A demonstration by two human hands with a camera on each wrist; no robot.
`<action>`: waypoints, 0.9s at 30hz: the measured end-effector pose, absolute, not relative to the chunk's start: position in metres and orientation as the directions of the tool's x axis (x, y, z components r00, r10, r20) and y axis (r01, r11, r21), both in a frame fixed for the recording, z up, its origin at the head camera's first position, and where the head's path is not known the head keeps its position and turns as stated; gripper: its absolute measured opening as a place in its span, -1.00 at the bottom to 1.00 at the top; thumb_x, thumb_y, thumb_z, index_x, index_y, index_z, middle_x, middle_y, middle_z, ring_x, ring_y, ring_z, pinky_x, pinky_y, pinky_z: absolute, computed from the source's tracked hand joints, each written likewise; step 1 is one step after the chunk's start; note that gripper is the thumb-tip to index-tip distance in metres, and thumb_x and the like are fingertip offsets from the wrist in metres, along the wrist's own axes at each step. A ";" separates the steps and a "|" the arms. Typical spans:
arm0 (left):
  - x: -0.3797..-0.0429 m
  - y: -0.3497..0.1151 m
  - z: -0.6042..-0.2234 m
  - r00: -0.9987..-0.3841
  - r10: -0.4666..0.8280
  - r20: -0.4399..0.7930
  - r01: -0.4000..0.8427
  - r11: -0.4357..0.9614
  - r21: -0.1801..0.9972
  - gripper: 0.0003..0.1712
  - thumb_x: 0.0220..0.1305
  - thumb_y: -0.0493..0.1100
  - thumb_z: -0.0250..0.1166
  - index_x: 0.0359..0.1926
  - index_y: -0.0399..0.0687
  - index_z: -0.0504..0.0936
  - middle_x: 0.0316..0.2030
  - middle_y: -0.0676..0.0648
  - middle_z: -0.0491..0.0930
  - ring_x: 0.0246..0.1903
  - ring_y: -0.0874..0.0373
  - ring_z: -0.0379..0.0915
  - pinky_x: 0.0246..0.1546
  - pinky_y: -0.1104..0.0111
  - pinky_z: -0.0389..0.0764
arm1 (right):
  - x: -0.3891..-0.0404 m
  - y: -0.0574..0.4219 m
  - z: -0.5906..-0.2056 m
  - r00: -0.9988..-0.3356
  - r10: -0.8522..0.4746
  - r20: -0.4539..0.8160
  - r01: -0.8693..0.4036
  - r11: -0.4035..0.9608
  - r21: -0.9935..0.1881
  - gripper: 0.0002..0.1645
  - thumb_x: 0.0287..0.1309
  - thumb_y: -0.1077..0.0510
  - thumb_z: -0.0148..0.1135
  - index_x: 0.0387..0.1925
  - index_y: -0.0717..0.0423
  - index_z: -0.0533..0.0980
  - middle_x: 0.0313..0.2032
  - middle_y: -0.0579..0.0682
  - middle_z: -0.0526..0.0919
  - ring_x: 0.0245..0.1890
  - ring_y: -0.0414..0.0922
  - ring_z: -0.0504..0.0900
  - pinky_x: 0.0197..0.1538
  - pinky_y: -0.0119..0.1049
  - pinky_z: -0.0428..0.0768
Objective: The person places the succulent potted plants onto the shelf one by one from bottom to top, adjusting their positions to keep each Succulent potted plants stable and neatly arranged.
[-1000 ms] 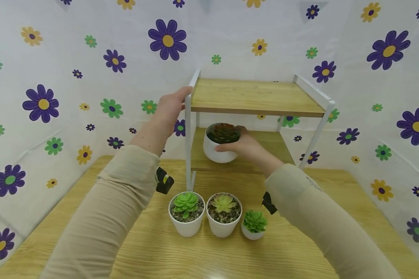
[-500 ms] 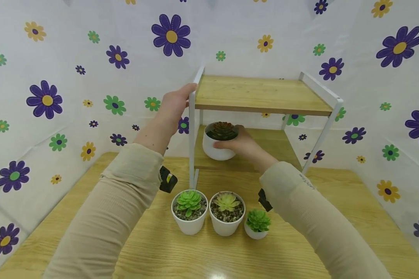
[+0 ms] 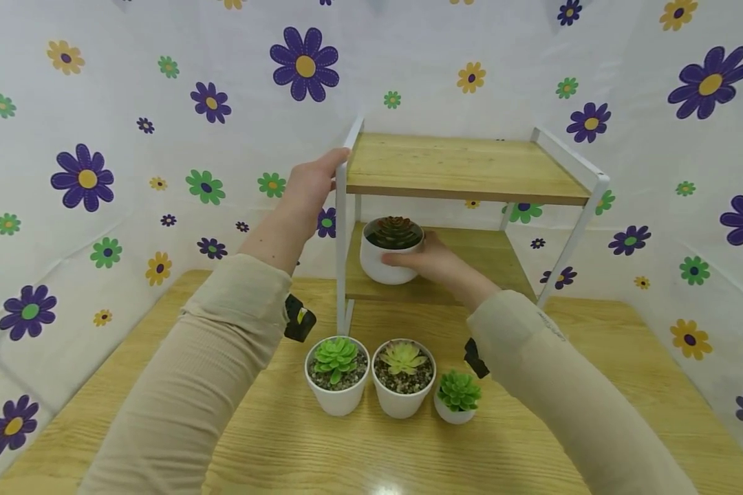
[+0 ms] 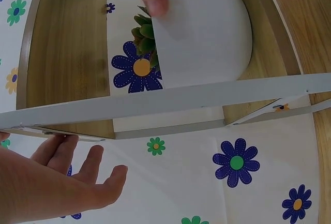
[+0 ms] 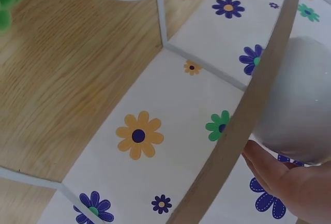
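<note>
A white pot (image 3: 386, 265) with a dark green, red-tipped succulent (image 3: 395, 234) is at the left end of the two-tier shelf's lower board (image 3: 470, 265). My right hand (image 3: 436, 265) grips it from the right, thumb across its front. In the left wrist view, the pot's smooth white side (image 4: 207, 32) is close over that board. My left hand (image 3: 306, 189) holds the top left front corner of the white-framed shelf (image 3: 342, 234), thumb side over the rail. Its other fingers (image 4: 88, 162) lie loosely outside the frame in the left wrist view.
Before the shelf stand a white pot with a bright green succulent (image 3: 337, 357), one with a pale yellow-green succulent (image 3: 401, 357), and a small potted green succulent (image 3: 458, 392). All are on the wooden table (image 3: 297, 454). Behind is a flower-patterned backdrop (image 3: 241, 89).
The view has shifted slightly. The right hand's pot has lowered slightly toward the lower board, and the right hand has shifted a little on it. The left hand stays at the shelf corner.
</note>
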State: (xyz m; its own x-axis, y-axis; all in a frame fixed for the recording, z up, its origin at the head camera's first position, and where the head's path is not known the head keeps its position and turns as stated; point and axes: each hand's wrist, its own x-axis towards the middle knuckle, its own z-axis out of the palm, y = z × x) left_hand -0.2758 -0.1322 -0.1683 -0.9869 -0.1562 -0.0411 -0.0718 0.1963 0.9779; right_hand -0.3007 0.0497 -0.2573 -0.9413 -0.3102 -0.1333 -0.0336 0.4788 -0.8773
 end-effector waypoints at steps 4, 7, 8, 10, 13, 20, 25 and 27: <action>-0.277 -0.131 -0.169 -0.987 -0.158 -0.043 -0.074 0.202 0.977 -0.34 0.28 0.28 -0.01 0.32 0.15 0.30 0.39 0.10 0.15 0.40 0.08 0.01 0.42 0.01 -0.06 | -0.291 0.060 -0.254 -0.939 -0.266 -0.217 0.043 0.537 -0.843 0.19 0.10 -0.25 0.18 0.45 0.10 -0.31 0.44 0.19 -0.06 0.44 0.07 0.00 0.43 -0.03 0.11; -0.277 -0.130 -0.168 -0.986 -0.162 -0.044 -0.076 0.198 0.977 -0.32 0.27 0.28 0.00 0.33 0.12 0.28 0.40 0.09 0.15 0.40 0.08 0.01 0.42 0.03 -0.05 | -0.283 0.069 -0.251 -0.934 -0.275 -0.227 0.042 0.549 -0.835 0.15 0.14 -0.29 0.12 0.46 0.06 -0.30 0.44 0.20 -0.04 0.42 0.11 0.05 0.41 0.02 0.13; -0.277 -0.130 -0.168 -0.985 -0.164 -0.046 -0.078 0.197 0.977 -0.31 0.27 0.28 0.00 0.34 0.12 0.28 0.40 0.09 0.15 0.40 0.08 0.01 0.42 0.04 -0.05 | -0.280 0.072 -0.250 -0.933 -0.279 -0.225 0.036 0.553 -0.833 0.13 0.15 -0.29 0.10 0.46 0.07 -0.29 0.44 0.20 -0.04 0.42 0.13 0.06 0.40 0.04 0.14; -0.277 -0.130 -0.168 -0.985 -0.164 -0.048 -0.079 0.193 0.978 -0.31 0.27 0.27 0.01 0.34 0.11 0.27 0.40 0.10 0.14 0.40 0.08 0.00 0.43 0.05 -0.06 | -0.275 0.078 -0.249 -0.931 -0.293 -0.217 0.018 0.559 -0.829 0.08 0.19 -0.26 0.06 0.46 0.09 -0.27 0.44 0.24 -0.05 0.40 0.17 0.08 0.39 0.07 0.15; -0.277 -0.130 -0.168 -0.985 -0.165 -0.047 -0.080 0.197 0.977 -0.30 0.27 0.28 0.00 0.34 0.11 0.27 0.40 0.09 0.14 0.40 0.08 0.00 0.42 0.03 -0.06 | -0.268 0.089 -0.250 -0.933 -0.299 -0.200 -0.006 0.568 -0.823 0.03 0.23 -0.23 0.04 0.45 0.12 -0.23 0.42 0.27 -0.02 0.39 0.19 0.09 0.38 0.08 0.17; -0.279 -0.131 -0.170 -0.984 -0.171 -0.046 -0.080 0.200 0.977 -0.30 0.26 0.29 0.00 0.34 0.13 0.27 0.41 0.09 0.13 0.42 0.07 -0.04 0.42 0.02 -0.08 | -0.252 0.122 -0.260 -0.935 -0.315 -0.163 -0.040 0.551 -0.834 -0.03 0.28 -0.16 0.02 0.44 0.18 -0.20 0.40 0.31 0.02 0.36 0.21 0.13 0.35 0.09 0.21; -0.277 -0.130 -0.170 -0.986 -0.163 -0.040 -0.073 0.199 0.977 -0.29 0.26 0.29 -0.01 0.35 0.12 0.26 0.42 0.08 0.11 0.42 0.06 -0.05 0.42 0.00 -0.10 | -0.238 0.146 -0.268 -0.934 -0.346 -0.086 -0.135 0.568 -0.812 -0.03 0.26 -0.13 0.06 0.43 0.24 -0.15 0.37 0.33 0.07 0.36 0.24 0.12 0.33 0.14 0.21; -0.276 -0.130 -0.170 -0.986 -0.160 -0.040 -0.072 0.202 0.977 -0.29 0.26 0.29 -0.01 0.35 0.12 0.26 0.42 0.07 0.10 0.43 0.05 -0.07 0.42 -0.03 -0.11 | -0.232 0.156 -0.272 -0.929 -0.368 -0.047 -0.184 0.566 -0.803 -0.04 0.24 -0.11 0.09 0.42 0.26 -0.13 0.35 0.34 0.11 0.35 0.25 0.13 0.32 0.17 0.21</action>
State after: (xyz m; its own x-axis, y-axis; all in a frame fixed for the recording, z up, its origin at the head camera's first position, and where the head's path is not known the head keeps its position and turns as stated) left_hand -0.2763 -0.1295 -0.1696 -0.9863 -0.1599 -0.0398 -0.0722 0.2020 0.9767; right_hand -0.2315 0.1563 -0.2722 -0.9286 -0.3682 -0.0472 -0.1837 0.5663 -0.8035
